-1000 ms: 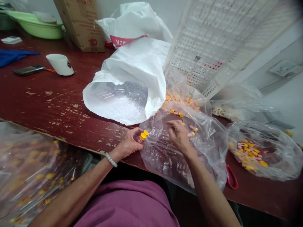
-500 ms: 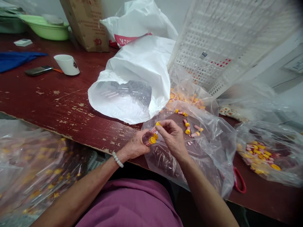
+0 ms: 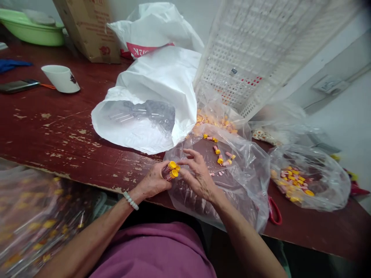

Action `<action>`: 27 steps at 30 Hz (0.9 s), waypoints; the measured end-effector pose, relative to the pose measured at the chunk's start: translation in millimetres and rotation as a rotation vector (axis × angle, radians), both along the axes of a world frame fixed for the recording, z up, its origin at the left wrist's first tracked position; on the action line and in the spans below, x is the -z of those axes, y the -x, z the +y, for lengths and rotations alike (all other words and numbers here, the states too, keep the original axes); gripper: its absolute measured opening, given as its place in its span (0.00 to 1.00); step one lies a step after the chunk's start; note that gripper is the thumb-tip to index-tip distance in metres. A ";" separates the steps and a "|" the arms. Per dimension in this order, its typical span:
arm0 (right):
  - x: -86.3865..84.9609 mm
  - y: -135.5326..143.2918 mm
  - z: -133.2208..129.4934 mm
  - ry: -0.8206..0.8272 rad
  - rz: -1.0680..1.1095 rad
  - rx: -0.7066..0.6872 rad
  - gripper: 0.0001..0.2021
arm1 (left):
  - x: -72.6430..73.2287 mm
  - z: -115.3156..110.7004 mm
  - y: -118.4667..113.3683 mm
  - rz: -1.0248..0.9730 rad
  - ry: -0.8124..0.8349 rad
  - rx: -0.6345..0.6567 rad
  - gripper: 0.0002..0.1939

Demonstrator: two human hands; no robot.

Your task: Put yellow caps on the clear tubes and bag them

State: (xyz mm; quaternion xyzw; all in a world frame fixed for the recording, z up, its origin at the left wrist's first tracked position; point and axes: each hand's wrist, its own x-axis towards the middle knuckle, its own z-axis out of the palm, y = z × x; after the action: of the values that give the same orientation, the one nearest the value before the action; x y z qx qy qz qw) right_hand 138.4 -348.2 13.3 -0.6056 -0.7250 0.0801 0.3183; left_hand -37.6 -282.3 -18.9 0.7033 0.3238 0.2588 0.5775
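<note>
My left hand (image 3: 152, 180), with a pale bead bracelet at its wrist, is closed around three small patterned tubes with yellow caps (image 3: 173, 170). The caps point toward my right hand (image 3: 197, 173), whose fingers are apart and hold nothing that shows; its fingertips are right beside the caps. Several more yellow-capped pieces (image 3: 220, 159) lie on a clear plastic sheet (image 3: 243, 185) to the right of my hands. Behind my hands, a white sack (image 3: 156, 81) lies open with clear plastic tubes (image 3: 153, 110) in its mouth.
A clear bag of yellow and pink pieces (image 3: 297, 183) sits at the right, near a red loop (image 3: 274, 210). A white perforated basket (image 3: 249, 50) leans behind. A white cup (image 3: 60, 78), phone (image 3: 20, 85) and cardboard box (image 3: 89, 31) stand or lie at the left.
The view has shifted right. The yellow-capped piece that was pinched in my right hand is now with the others in my left hand, and my right fingers have spread.
</note>
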 end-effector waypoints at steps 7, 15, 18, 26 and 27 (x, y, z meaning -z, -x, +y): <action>25.2 -101.6 7.7 0.268 -0.588 0.829 0.15 | 13.7 9.1 -2.7 -0.069 0.090 -0.051 0.18; 9.5 -66.1 3.6 0.056 -0.270 0.587 0.10 | -1.8 3.2 -4.8 -0.008 -0.053 -0.025 0.16; -17.9 -24.0 -3.7 -0.027 0.068 0.153 0.10 | -4.6 2.0 -5.0 0.036 -0.122 -0.019 0.15; -37.3 24.8 -11.6 -0.073 0.028 -0.234 0.16 | -7.8 -1.7 -6.0 0.016 -0.259 0.000 0.14; -37.4 24.5 -11.5 -0.087 0.049 -0.220 0.17 | -8.2 -1.7 -5.4 0.004 -0.247 0.005 0.14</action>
State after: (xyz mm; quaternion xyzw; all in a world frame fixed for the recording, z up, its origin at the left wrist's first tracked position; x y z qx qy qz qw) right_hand 113.9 -359.7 50.7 -0.5058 -0.7818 0.0978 0.3512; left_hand -32.3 -284.0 -10.7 0.7704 0.2889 0.2937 0.4866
